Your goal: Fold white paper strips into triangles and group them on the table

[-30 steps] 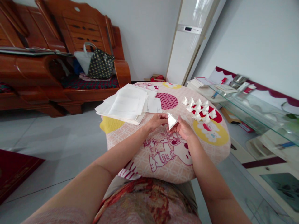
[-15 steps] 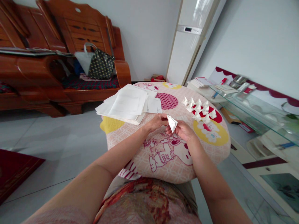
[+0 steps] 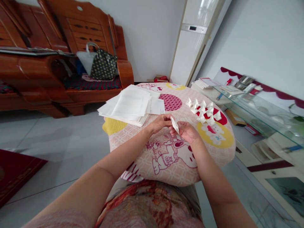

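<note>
A small piece of folded white paper point(image 3: 175, 125) is held above the table, turned nearly edge-on to me. My left hand point(image 3: 161, 123) pinches its upper left side between thumb and fingers. From the right, my right hand point(image 3: 187, 131) grips it too, its fingers curled around the lower side and partly hidden behind the paper. Several finished-looking pointed paper shapes point(image 3: 203, 110) stand in rows on the table to the right. A stack of white paper sheets point(image 3: 129, 104) lies to the left, beyond my left hand.
A patterned tablecloth point(image 3: 142, 152) covers the round table. Close on the right stands a glass-topped shelf point(image 3: 258, 110) with papers and small items. A wooden bench point(image 3: 95, 25) bearing bags point(image 3: 103, 65) is at the far left, and a white upright cabinet unit point(image 3: 188, 47) stands behind.
The folded paper has turned from showing its broad diamond-shaped face to showing a narrow edge. Both hands stay on it in nearly the same place.
</note>
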Demonstrator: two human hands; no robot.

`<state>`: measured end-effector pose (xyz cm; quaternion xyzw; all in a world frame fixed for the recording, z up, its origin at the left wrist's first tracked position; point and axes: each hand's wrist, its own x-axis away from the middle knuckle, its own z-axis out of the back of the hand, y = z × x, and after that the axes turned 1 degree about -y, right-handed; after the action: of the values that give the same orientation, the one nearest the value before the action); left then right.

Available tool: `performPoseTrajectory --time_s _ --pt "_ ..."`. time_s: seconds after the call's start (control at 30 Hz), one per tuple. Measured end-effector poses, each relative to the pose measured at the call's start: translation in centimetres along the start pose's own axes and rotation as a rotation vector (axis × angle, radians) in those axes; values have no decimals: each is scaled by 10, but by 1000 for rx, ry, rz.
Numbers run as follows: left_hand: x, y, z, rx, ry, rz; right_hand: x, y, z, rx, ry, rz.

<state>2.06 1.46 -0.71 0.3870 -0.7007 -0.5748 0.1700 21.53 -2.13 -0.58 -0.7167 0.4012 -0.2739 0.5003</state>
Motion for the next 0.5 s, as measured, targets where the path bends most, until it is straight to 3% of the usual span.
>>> performPoseTrajectory --time_s 0.17,0.3,0.5 --pt "1 4 0 -79 17 4 1 -1 5 -5 50 22" --pt "1 5 0 2 -10 20 1 -2 6 5 68 26" --pt "3 6 -1 67 -63 42 1 -1 4 4 8 35"
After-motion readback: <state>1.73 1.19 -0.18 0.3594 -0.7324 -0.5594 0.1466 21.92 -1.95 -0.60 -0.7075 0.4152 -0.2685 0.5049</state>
